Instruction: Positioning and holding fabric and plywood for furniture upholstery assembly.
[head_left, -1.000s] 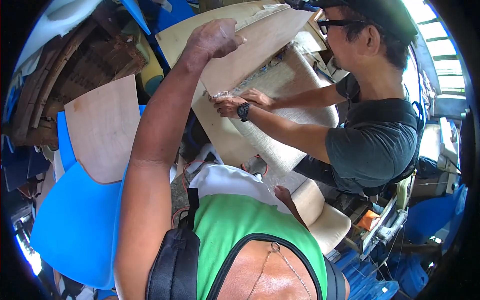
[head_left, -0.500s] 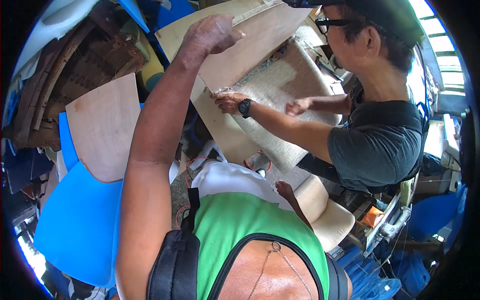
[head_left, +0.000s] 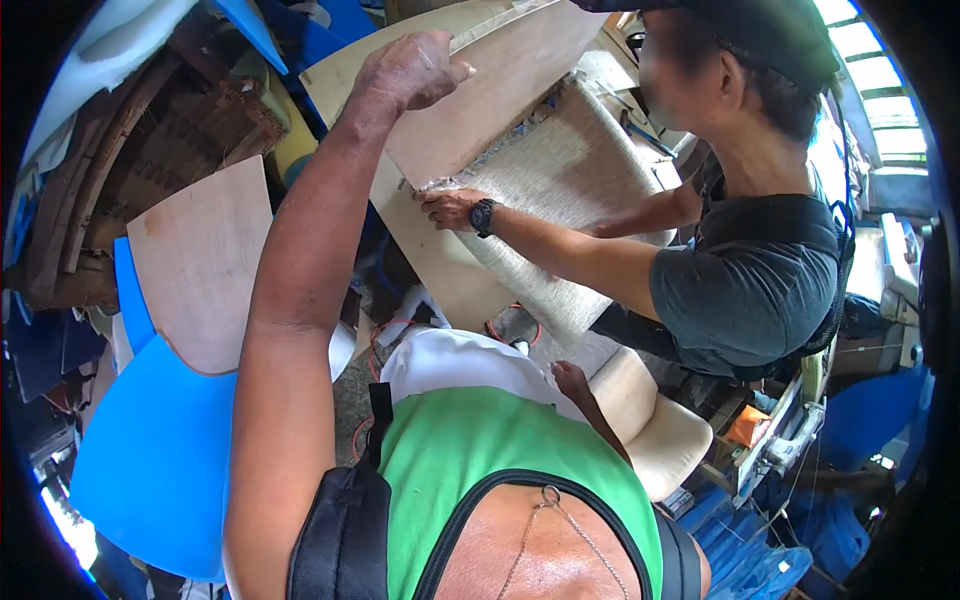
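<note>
Raised over a pale plywood board (head_left: 487,105), my left hand (head_left: 410,72) is curled at its upper edge, apparently gripping it. A co-worker's watch-wearing hand (head_left: 450,208) presses where beige woven fabric (head_left: 565,150) meets the board along a frayed seam. The co-worker's other hand is mostly hidden behind the nearer forearm. Low beside my white garment, my right hand (head_left: 568,376) hangs with curled fingers, near a cream seat shell (head_left: 665,440); whatever it may hold is too small to make out.
The co-worker (head_left: 750,280) stands close on my right. Blue curved panels (head_left: 150,440) and a plywood piece (head_left: 195,255) lie at left, below a worn wooden frame (head_left: 175,130). An orange hose (head_left: 510,310) crosses the floor; a cluttered bench (head_left: 770,450) is lower right.
The co-worker's far hand has left the seam and moved right, behind the nearer arm. My left hand has shifted slightly left; my right hand stays low.
</note>
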